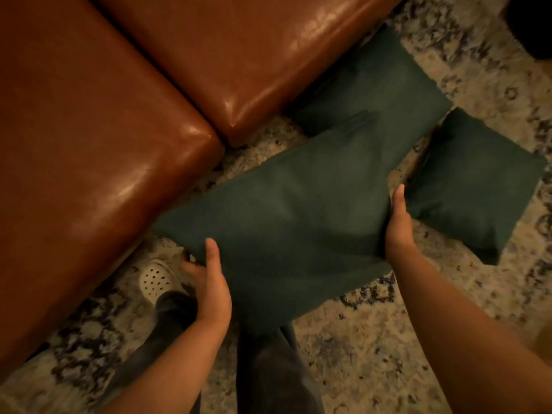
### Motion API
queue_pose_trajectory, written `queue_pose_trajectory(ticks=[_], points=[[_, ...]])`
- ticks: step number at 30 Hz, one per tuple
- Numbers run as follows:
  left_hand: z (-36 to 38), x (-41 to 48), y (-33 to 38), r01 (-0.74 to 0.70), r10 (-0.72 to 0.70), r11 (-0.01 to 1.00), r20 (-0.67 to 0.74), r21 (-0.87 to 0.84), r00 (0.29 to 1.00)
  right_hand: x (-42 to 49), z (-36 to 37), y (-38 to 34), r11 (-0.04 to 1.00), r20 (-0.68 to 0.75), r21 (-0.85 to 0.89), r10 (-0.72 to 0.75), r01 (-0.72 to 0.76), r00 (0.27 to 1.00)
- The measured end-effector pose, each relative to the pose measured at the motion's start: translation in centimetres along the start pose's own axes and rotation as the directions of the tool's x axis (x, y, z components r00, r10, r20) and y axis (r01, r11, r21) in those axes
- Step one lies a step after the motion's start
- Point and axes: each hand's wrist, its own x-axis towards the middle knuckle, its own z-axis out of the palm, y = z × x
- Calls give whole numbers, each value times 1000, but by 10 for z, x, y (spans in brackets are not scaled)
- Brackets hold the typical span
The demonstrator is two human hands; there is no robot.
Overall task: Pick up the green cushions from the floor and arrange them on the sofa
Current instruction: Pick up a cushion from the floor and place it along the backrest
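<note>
green cushion (pixel 283 219) is held between both hands, above the patterned rug (pixel 373 339) and just off the front corner of the brown leather sofa (pixel 89 130). the left hand (pixel 209 279) clamps its near-left edge, thumb on top, fingers curled underneath. the right hand (pixel 398 222) grips its right edge, fingers hidden below. a second cushion (pixel 373 91) lies beside the sofa beyond the held one. a third cushion (pixel 475 186) lies just right of the right hand.

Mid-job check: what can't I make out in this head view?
Head view only:
- Fingers of the right hand: under the held cushion.
- Near edge of the far cushion: behind the held cushion.
- Back and arms of the sofa: cut off by the frame's top and left edges.
- The dark object, top right: cut off, too dark to identify.
</note>
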Motion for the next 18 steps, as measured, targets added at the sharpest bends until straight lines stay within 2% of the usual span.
queue_pose_trajectory(ticks=[3,5,8,11,18], points=[[-11,-3,46,-63,62,997,-10,-45,998,-38,3,-33,997,3,47,-64,63,998],[-17,-5,80,-109,113,990,47,-85,993,-71,11,-62,994,20,85,-73,71,997],[-31,-4,130,-99,117,984,121,-147,986,-115,23,-96,987,42,127,-109,103,993],[-52,-3,183,-113,130,977,90,-178,987,-164,39,-124,973,45,174,-164,154,985],[-127,-9,305,-283,298,928,26,-242,954,-266,87,-182,938,98,257,-266,234,959]])
